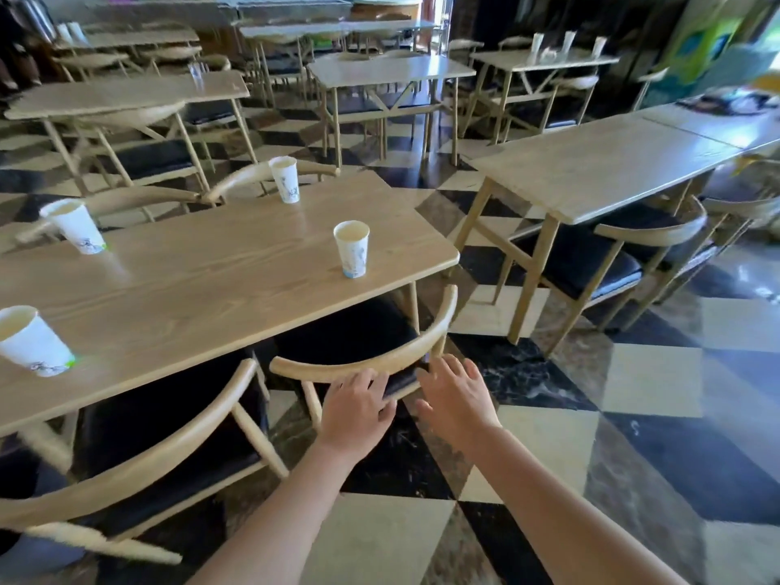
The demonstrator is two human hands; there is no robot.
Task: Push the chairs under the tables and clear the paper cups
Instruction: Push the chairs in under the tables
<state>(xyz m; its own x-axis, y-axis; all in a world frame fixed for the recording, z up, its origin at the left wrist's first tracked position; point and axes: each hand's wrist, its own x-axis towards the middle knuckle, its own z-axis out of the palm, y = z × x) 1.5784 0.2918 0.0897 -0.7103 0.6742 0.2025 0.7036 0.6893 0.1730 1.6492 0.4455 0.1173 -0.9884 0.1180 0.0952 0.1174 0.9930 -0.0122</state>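
Note:
A light wooden table [202, 280] fills the left of the view. Several white paper cups stand on it: one near the right end [351, 248], one at the far edge [285, 179], one at the far left [76, 226], one at the near left [33, 342]. A wooden chair with a curved back rail [405, 352] and black seat sits partly under the table's right end. My left hand [356, 409] rests its fingertips on that rail, fingers spread. My right hand [458, 396] hovers just beside the rail, fingers apart, holding nothing.
A second chair [169, 449] stands out from the table at the near left. Another table [599, 162] with chairs under it is to the right across a checkered floor aisle [633, 415]. More tables and chairs fill the back of the room.

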